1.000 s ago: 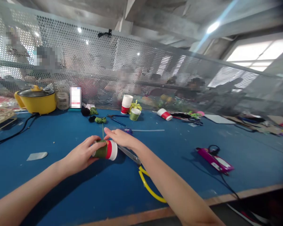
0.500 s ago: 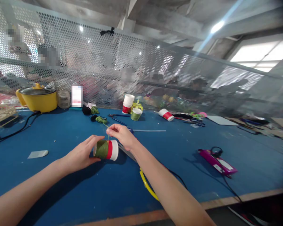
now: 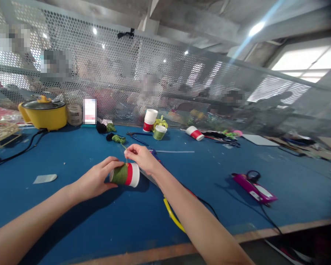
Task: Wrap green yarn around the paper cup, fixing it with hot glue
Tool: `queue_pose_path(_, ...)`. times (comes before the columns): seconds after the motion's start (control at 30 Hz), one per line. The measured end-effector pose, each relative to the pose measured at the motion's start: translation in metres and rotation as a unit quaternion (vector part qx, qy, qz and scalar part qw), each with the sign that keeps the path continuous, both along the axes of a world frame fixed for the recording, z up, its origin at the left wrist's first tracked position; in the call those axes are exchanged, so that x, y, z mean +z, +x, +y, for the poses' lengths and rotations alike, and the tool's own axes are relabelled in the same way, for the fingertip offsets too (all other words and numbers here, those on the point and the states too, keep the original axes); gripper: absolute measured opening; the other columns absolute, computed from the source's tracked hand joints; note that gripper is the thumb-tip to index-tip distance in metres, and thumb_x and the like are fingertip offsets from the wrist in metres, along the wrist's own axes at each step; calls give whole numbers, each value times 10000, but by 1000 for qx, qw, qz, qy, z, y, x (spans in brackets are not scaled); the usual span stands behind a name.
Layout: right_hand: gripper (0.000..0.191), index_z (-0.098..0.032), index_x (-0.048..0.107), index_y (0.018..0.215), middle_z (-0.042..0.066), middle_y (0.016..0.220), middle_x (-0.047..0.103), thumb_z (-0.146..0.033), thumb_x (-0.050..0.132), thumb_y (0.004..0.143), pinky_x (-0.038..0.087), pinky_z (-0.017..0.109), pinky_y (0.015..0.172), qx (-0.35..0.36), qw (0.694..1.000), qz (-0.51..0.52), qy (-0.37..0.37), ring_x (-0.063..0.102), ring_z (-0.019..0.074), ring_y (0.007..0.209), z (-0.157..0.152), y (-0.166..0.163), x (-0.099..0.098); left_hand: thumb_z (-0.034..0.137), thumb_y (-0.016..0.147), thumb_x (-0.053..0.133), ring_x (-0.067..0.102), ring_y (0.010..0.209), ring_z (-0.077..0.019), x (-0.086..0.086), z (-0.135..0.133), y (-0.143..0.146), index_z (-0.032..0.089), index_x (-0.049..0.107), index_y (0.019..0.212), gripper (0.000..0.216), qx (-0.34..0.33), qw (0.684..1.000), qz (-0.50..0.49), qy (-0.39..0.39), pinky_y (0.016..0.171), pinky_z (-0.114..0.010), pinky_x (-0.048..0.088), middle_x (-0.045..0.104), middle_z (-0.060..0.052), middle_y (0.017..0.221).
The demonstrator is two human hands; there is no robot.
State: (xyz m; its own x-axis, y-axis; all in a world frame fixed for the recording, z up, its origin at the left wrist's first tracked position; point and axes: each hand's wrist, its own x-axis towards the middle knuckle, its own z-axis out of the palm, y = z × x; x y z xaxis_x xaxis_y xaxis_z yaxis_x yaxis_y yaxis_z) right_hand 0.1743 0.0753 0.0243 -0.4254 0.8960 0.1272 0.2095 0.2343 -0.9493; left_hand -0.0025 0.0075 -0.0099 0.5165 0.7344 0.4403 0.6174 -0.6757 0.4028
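Note:
A paper cup (image 3: 132, 175) lies on its side in my left hand (image 3: 100, 175), thumb and fingers closed round its base end. Green yarn is wound over that half of the cup, next to a red band and a bare white rim. Above the cup, my right hand (image 3: 139, 156) pinches the green yarn strand (image 3: 126, 160) between thumb and fingertips. The strand runs down to the wound part and back to a small green yarn bundle (image 3: 118, 139) on the table. Partly under my right forearm lies a tool with a yellow handle (image 3: 173, 216).
Behind my hands stand stacked white and red cups (image 3: 150, 120) and a green-wrapped cup (image 3: 160, 133). Another cup (image 3: 194, 133) lies tipped over. A yellow pot (image 3: 45, 115) and a lit phone (image 3: 89, 110) are back left. A purple device (image 3: 254, 188) with a cord sits right.
Both hands keep their hold on the cup and the yarn. The cup has shifted very slightly to the right and looks turned a little.

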Motion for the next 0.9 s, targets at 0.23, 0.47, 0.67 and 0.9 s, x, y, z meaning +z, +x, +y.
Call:
queue_pose_path(0.23, 111, -154, 521, 672, -29, 616, 535, -246, 579, 690, 390, 237, 611, -14, 1000, -26, 0, 485, 92, 585, -5, 0, -2, 123, 751, 576, 502, 1085, -228, 1, 0, 2, 212, 369, 1192, 495, -13, 998, 2, 60, 895, -376, 468, 460, -105, 1182)
queue_pose_path(0.47, 124, -159, 518, 663, -29, 601, 509, -262, 578, 697, 383, 215, 553, -21, 998, -56, 16, 460, 90, 571, -8, 0, -1, 131, 800, 520, 489, 1086, -233, -1, -1, 2, 212, 365, 1201, 437, -16, 995, 2, 94, 895, -397, 465, 461, -115, 1181)
queue_pose_path(0.67, 130, -155, 523, 692, -15, 643, 528, -273, 568, 721, 387, 210, 552, -2, 996, -86, 23, 474, 98, 608, -8, 4, 0, 119, 810, 501, 491, 1076, -236, 0, -2, 3, 209, 359, 1209, 433, -19, 993, 11, 118, 881, -396, 475, 460, -119, 1178)
queue_pose_path(0.9, 129, -159, 506, 748, -20, 695, 524, -272, 472, 800, 374, 222, 613, 33, 988, -145, 41, 469, 101, 657, -11, 6, 4, 79, 810, 464, 474, 1098, -243, 1, -2, 3, 225, 348, 1218, 448, -19, 992, 25, 122, 893, -415, 466, 446, -118, 1197)
